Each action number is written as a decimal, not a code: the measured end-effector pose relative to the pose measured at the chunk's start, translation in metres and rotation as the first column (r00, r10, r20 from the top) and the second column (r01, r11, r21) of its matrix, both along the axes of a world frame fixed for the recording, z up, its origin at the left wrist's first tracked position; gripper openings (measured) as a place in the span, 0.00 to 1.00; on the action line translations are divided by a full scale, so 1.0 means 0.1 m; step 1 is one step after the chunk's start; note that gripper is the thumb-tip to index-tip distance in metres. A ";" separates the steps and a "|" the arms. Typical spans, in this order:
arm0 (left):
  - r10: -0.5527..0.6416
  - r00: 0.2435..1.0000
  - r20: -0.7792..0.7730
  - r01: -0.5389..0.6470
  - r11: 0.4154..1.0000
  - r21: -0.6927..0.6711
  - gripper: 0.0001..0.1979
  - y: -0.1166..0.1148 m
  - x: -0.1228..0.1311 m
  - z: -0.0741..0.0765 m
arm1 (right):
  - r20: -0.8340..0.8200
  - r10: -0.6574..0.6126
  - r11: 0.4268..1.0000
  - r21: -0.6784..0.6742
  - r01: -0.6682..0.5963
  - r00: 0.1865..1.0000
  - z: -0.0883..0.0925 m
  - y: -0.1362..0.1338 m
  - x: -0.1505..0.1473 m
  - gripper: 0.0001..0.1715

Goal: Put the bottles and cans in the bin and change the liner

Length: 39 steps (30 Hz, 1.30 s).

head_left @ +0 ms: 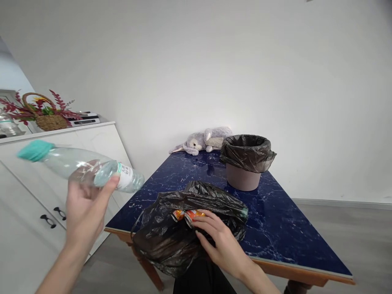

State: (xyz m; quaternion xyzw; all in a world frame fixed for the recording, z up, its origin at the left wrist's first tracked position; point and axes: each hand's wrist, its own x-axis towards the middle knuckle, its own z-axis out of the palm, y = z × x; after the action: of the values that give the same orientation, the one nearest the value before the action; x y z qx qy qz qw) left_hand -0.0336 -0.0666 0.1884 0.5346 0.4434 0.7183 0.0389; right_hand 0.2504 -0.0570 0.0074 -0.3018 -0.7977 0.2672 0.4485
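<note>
A clear bottle (75, 158) is held in the grip of the left hand (87, 204), raised beside the tabletop (284, 232). An orange can (190, 217) among the folds of a black bag (173, 239) is touched by the right hand (221, 241); whether that grip is closed cannot be told.

In your view: one long-eared lilac-grey plush toy (196, 142), lying at the far end of the blue marbled table (294, 224), near the pale wall (196, 61); at your left, one white cabinet (21, 196) with black handles (48, 221), bearing one wicker basket (52, 122) of red-leaved stems (58, 99); grey floor (333, 245) at your right.
</note>
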 end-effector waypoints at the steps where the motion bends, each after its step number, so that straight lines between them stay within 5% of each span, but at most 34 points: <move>1: 0.022 0.999 -0.025 -0.023 1.000 -0.017 0.38 0.16 -0.14 -0.01 | 0.048 -0.052 0.997 0.058 0.049 0.997 -0.09 0.06 0.04 0.21; 3: 0.005 1.000 0.001 -0.005 0.993 -0.121 0.38 0.50 -0.41 -0.16 | 0.121 -0.132 0.984 0.135 0.115 0.984 -0.25 0.16 0.08 0.25; 7: -0.049 0.997 0.061 0.067 0.939 -0.337 0.37 1.11 -0.80 -0.72 | 0.214 -0.188 0.967 0.214 0.141 0.959 -0.43 0.22 0.10 0.33; 12: -0.044 0.998 0.052 0.063 0.889 -0.453 0.39 1.53 -0.90 -1.23 | 0.241 -0.251 0.952 0.238 0.193 0.938 -0.47 0.20 0.09 0.39; 18: -0.062 0.998 0.023 0.065 0.877 -0.476 0.40 1.75 -0.77 -1.42 | 0.240 -0.272 0.949 0.227 0.219 0.932 -0.47 0.21 0.09 0.41; 22: -0.026 1.000 0.006 0.026 0.861 -0.508 0.41 1.78 -0.75 -1.37 | 0.236 -0.265 0.953 0.214 0.216 0.935 -0.42 0.27 0.12 0.40; 25: 0.085 0.996 -0.005 -0.077 0.877 -0.474 0.40 1.65 -0.72 -1.13 | 0.230 -0.255 0.955 0.213 0.207 0.939 -0.33 0.32 0.16 0.37; 28: 0.161 0.987 -0.022 -0.160 0.939 -0.304 0.30 1.16 -0.52 -0.70 | 0.174 -0.239 0.950 0.244 0.194 0.955 -0.25 0.31 0.21 0.34; 30: 0.026 0.996 -0.081 -0.037 0.991 -0.129 0.20 0.64 -0.23 -0.39 | 0.137 -0.212 0.950 0.261 0.171 0.968 -0.23 0.26 0.24 0.31; 31: -0.104 0.984 -0.141 0.077 0.979 -0.189 0.16 0.36 -0.04 -0.26 | 0.132 -0.190 0.952 0.267 0.150 0.973 -0.24 0.23 0.26 0.30; 32: -0.289 0.939 -0.188 0.221 0.922 -0.318 0.12 0.09 0.15 -0.17 | 0.139 -0.168 0.954 0.273 0.125 0.976 -0.25 0.21 0.28 0.28; 33: -0.509 0.832 -0.224 0.366 0.804 -0.469 0.09 -0.14 0.33 -0.12 | 0.153 -0.153 0.954 0.279 0.106 0.976 -0.27 0.19 0.30 0.27; 35: -0.810 0.524 -0.263 0.460 0.529 -0.714 0.10 -0.44 0.65 -0.18 | 0.191 -0.167 0.952 0.286 0.108 0.967 -0.32 0.18 0.34 0.26; 36: -0.863 0.407 -0.298 0.423 0.467 -0.776 0.14 -0.49 0.76 -0.28 | 0.204 -0.201 0.948 0.288 0.137 0.958 -0.34 0.20 0.35 0.25; 37: -0.867 0.346 -0.358 0.367 0.477 -0.799 0.17 -0.47 0.85 -0.42 | 0.212 -0.247 0.940 0.289 0.181 0.946 -0.36 0.23 0.37 0.25; 39: -0.772 0.344 -0.534 0.241 0.623 -0.744 0.18 -0.28 0.92 -0.75 | 0.217 -0.355 0.910 0.302 0.284 0.909 -0.38 0.31 0.39 0.26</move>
State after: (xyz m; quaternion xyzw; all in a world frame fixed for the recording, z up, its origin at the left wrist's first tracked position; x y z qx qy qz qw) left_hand 0.0585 -0.0942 0.1129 0.8828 0.3871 0.1637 0.2100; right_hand 0.2896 -0.0257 -0.0310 -0.4002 -0.8182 0.0379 0.4110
